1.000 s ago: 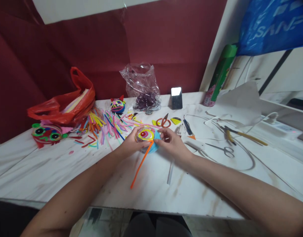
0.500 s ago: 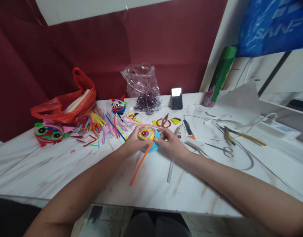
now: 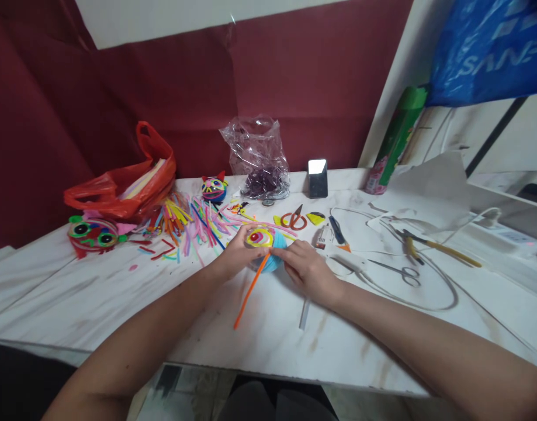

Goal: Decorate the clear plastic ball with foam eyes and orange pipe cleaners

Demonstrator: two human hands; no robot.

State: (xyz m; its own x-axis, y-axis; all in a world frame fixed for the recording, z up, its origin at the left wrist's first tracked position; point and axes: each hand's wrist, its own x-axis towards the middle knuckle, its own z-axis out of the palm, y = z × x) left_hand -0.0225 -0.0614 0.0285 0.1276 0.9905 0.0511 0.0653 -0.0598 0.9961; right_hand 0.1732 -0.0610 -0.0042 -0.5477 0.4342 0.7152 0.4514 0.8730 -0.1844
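A round craft ball (image 3: 277,241), wrapped in light blue with a yellow, white and red eye on its front, is gripped from the left by my left hand (image 3: 239,252). From its front an orange pipe cleaner (image 3: 249,294) hangs loose toward the table edge. My right hand (image 3: 309,269) has its index fingertip pressed on the top end of that pipe cleaner, against the ball; its other fingers are curled in. Below my right hand a clear glue stick (image 3: 304,314) sticks out of a white glue gun (image 3: 345,260), partly covered by the hand.
Pipe cleaners (image 3: 198,228) lie heaped left of the ball, near a red plastic bag (image 3: 119,187) and two finished craft heads (image 3: 93,234). Orange-handled scissors (image 3: 293,219), a box cutter (image 3: 338,231), metal scissors (image 3: 404,273), pliers (image 3: 443,251) and a looping white cable (image 3: 452,295) lie right and behind.
My right hand has turned from a thumb-side pinch at the ball to an extended index finger pressing the pipe cleaner. The ball and my left hand stay nearly in place; the view shifted slightly.
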